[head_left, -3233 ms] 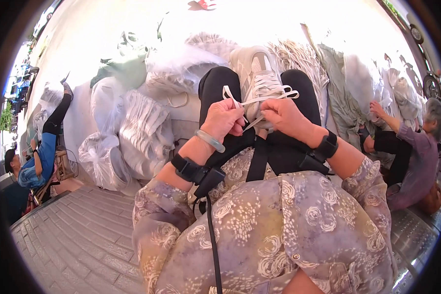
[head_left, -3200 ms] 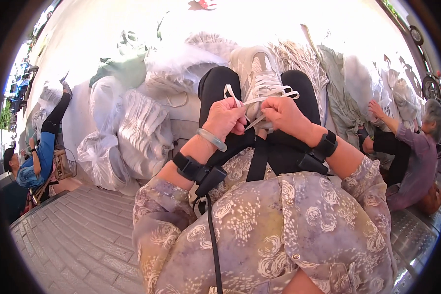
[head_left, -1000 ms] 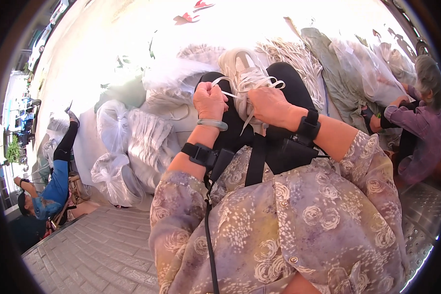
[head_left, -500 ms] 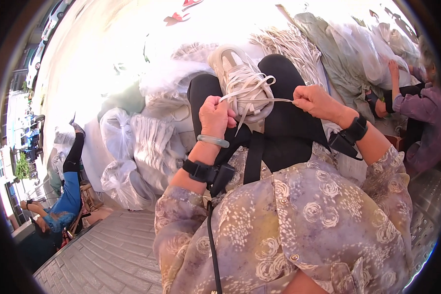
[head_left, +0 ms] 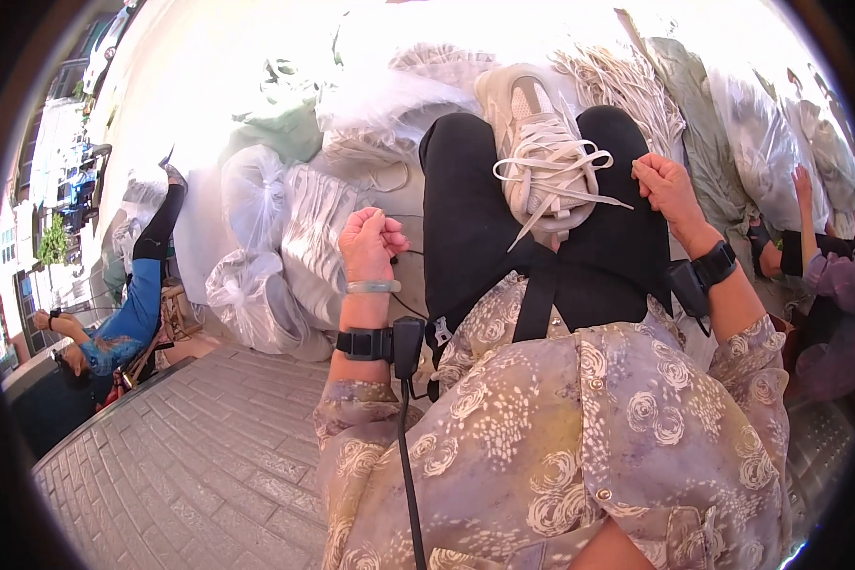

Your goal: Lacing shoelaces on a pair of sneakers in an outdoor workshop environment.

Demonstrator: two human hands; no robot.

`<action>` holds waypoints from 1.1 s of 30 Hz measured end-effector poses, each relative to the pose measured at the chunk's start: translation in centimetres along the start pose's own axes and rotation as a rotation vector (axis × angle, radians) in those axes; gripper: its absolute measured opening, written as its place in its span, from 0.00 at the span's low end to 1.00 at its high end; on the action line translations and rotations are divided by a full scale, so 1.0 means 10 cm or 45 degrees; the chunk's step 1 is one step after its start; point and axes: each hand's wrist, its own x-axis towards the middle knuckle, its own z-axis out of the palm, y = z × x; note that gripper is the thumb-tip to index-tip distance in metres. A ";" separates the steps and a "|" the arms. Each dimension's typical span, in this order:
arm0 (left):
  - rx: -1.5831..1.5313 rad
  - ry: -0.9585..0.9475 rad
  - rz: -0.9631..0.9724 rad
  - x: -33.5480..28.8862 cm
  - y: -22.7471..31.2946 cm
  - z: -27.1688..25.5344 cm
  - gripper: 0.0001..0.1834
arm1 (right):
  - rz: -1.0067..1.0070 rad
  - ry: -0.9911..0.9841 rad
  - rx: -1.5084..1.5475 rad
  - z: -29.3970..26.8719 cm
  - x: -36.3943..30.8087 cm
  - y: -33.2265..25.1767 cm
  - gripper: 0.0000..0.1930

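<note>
A beige and white lace-up sneaker (head_left: 509, 133) rests across my lap, between my thighs in black trousers (head_left: 465, 204). Its pale shoelace (head_left: 559, 157) crosses the upper in a bow with loose loops, and two free ends trail off, one toward me and one to the right. My left hand (head_left: 370, 249) is raised to the left of my lap, fingers curled, with nothing visible in it. Over my right thigh, my right hand (head_left: 668, 198) is closed in a pinch. A lace tip lies just left of it, apart from the fingers.
Clear plastic bags (head_left: 249, 190) of pale goods and a stack of white bundles (head_left: 318, 223) lie to the left. A heap of loose laces (head_left: 622, 85) is beyond my right knee, beside a grey-green sheet (head_left: 698, 142). People sit at far left and far right.
Both hands have let go of the shoelace. My left hand has pulled back leftward, and my right hand stays near my right thigh. The view has shifted, so the shoe appears farther right.
</note>
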 end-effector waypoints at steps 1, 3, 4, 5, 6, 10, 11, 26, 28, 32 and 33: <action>-0.024 0.044 0.004 0.02 -0.01 -0.09 0.03 | -0.003 0.018 -0.004 0.00 0.01 0.02 0.11; -0.077 0.112 -0.009 0.08 -0.09 -0.26 0.03 | -0.007 0.040 0.004 -0.02 0.02 0.07 0.10; -0.099 0.141 -0.008 0.09 -0.16 -0.36 0.03 | -0.007 0.048 0.012 -0.04 0.04 0.11 0.10; -0.104 0.174 -0.027 0.11 -0.22 -0.44 0.03 | -0.012 0.021 -0.008 -0.02 0.05 0.13 0.10; -0.114 0.205 -0.043 0.12 -0.28 -0.51 0.03 | -0.006 0.069 -0.017 0.00 0.05 0.12 0.10; -0.132 0.198 -0.210 0.13 -0.61 -0.70 0.02 | -0.005 0.211 -0.087 -0.01 0.00 0.08 0.10; -0.105 0.164 -0.293 0.15 -0.68 -0.70 0.03 | -0.016 0.201 -0.108 -0.03 -0.01 0.10 0.10; 0.441 -0.338 -0.107 0.11 -0.37 -0.14 0.06 | 0.106 0.101 -0.262 -0.15 0.06 -0.12 0.11; 0.460 -0.383 0.115 0.13 -0.29 -0.04 0.07 | 0.133 0.121 -0.289 -0.09 0.02 -0.19 0.09; 0.976 -0.416 0.673 -0.08 0.02 0.33 0.07 | -0.088 -0.039 -0.435 -0.13 -0.11 -0.19 0.04; 0.987 -0.437 0.680 -0.08 0.06 0.39 0.07 | -0.155 -0.173 -0.550 -0.07 -0.16 -0.30 0.06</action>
